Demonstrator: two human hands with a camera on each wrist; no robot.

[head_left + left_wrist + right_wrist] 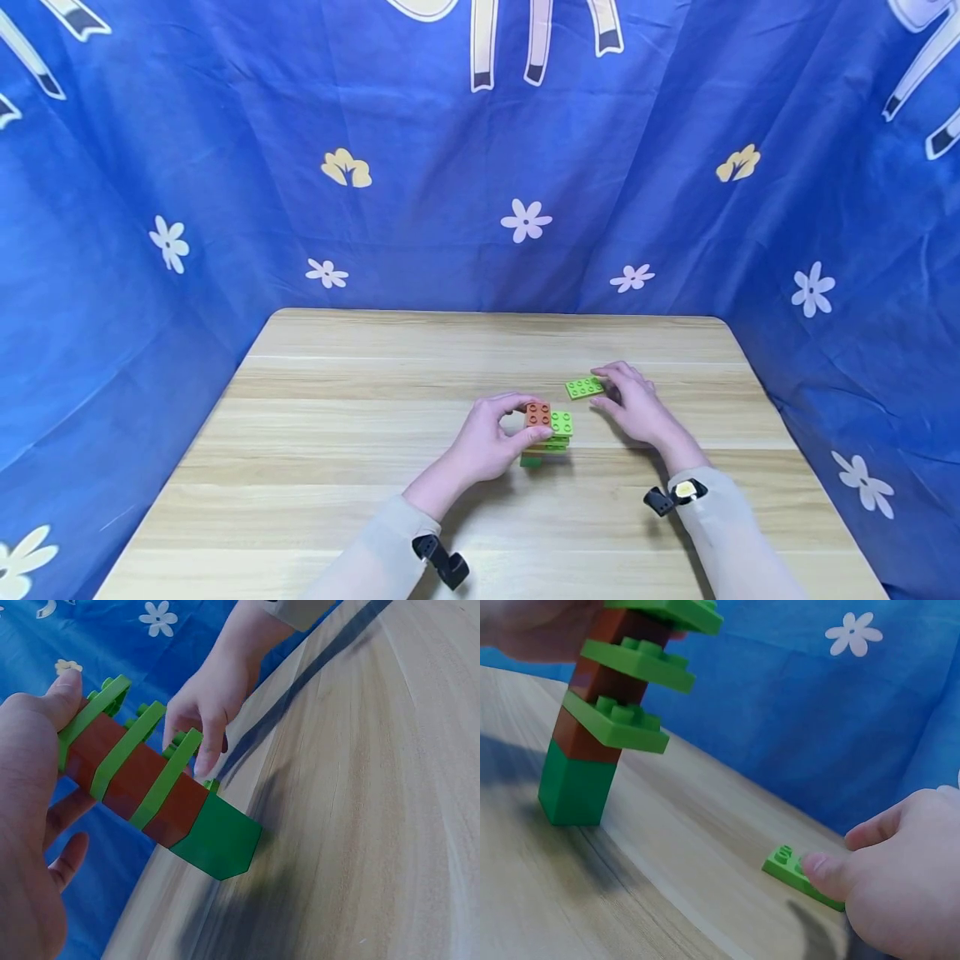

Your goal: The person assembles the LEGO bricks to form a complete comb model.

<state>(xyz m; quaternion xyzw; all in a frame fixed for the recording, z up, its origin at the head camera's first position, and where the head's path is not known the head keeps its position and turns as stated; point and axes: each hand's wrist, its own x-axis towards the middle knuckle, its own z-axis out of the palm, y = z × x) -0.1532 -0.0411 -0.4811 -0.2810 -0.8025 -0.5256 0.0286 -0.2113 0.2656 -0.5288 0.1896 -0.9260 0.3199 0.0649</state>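
Observation:
My left hand grips the top of a stacked toy-brick tower, thumb on the near side and fingers behind. Brown bricks alternate with light green plates that stick out to one side, above a dark green brick at the bottom. That bottom brick is close over the table in the right wrist view. My right hand is at the right end of a loose light green plate lying flat, studs up. Its thumb and fingers are spread apart around that end, and the thumb overlaps the plate in the right wrist view.
The wooden table extends around both hands. A blue curtain with printed flowers hangs behind it and along both sides. The loose plate lies a little beyond the tower, to its right.

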